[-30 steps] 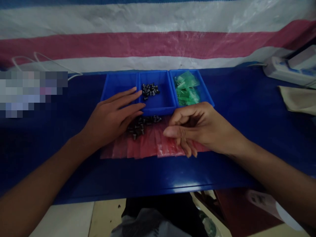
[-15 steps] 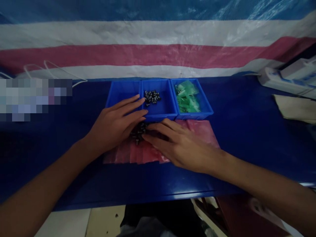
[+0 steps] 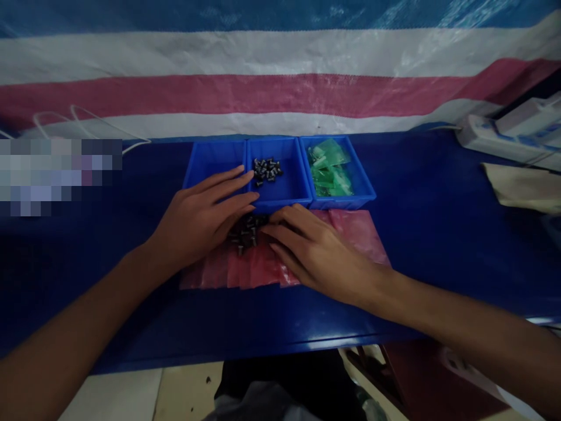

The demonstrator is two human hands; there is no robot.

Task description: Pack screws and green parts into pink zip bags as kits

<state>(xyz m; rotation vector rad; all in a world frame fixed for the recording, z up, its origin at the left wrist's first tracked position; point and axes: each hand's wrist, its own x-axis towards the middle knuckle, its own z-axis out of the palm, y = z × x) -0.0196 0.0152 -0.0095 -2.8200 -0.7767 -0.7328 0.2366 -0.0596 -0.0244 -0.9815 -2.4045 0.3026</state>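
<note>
Small dark screws [image 3: 243, 235] lie in a loose pile on a row of overlapping red plastic bags [image 3: 262, 268]. My left hand [image 3: 197, 219] rests at the pile's left side, its fingers stretched and apart, the upper ones reaching over the bin edges. On the other side, my right hand [image 3: 322, 251] lies over the bags, fingers loosely bent and separated, tips beside the screws. Neither hand visibly grips anything; some fingertips are partly hidden. More screws [image 3: 267, 171] sit in the middle blue bin [image 3: 287, 190].
The right blue bin [image 3: 366, 190] holds green plastic packets [image 3: 333, 169]. A left blue bin [image 3: 219, 153] adjoins the middle one. A white power strip [image 3: 491, 137] and a beige cloth-like piece [image 3: 521, 187] lie at the right. Striped sheeting [image 3: 280, 93] hangs behind the blue table [image 3: 245, 321].
My right hand's fingertips have drawn slightly back to the right from the pile, so more screws show. My left hand stays nearly in place. The whole view has shifted slightly.
</note>
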